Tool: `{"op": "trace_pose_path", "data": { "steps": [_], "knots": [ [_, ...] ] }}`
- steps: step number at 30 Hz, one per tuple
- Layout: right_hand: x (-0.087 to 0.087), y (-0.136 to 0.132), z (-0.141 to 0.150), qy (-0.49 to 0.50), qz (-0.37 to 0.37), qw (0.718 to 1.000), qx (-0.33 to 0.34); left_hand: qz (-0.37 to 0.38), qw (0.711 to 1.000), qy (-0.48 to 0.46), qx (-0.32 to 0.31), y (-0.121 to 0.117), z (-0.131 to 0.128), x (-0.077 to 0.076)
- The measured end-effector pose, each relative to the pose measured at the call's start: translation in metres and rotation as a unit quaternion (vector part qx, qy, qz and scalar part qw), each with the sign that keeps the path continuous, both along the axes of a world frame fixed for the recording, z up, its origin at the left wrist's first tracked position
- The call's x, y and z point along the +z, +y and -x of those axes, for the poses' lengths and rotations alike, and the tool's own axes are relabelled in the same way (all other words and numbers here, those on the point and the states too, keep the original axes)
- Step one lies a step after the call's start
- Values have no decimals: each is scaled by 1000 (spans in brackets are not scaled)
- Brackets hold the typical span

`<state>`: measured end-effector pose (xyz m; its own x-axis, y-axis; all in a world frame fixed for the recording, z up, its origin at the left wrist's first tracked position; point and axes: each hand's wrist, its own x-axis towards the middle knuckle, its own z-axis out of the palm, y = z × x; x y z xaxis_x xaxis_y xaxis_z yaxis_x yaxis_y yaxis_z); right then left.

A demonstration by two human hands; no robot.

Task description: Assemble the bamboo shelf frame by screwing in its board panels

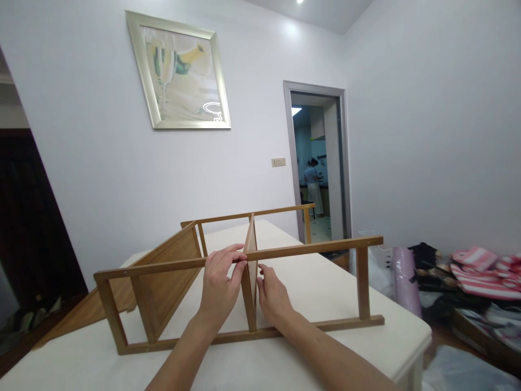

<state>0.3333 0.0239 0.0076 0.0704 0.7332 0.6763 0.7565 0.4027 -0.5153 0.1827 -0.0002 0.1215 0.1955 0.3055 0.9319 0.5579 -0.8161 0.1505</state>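
One wooden frame (363, 282) on one desk (329, 296), two crosswise panels (173, 279), left hand (222, 278) grip closed on one upper rail (313, 249), right hand (273, 292) grip open beside middle panel (252, 239)

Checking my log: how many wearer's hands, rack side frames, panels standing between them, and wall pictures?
Left hand, right hand: 2
Near side frame, far side frame: 2
Left panel, middle panel: 2
Wall picture: 1
Total: 7

Your left hand (222, 274) is at the top rail of the wooden frame (309, 249), right by the middle panel (252, 260); your right hand (273, 293) is just right of that panel, above the white counter (325, 282).
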Motion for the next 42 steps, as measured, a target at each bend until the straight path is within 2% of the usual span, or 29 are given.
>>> {"op": "trace_pose_path", "data": {
  "steps": [18,26,42],
  "knots": [
    [-2,0,2,16,-13,999,31,16,999,6,-36,4,4,1],
    [2,-4,3,25,-8,999,43,55,998,-38,-9,-3,-1,-1],
    [10,-13,7,34,-23,997,68,9,1000,-4,-14,2,-2,-1]
  ]
}}
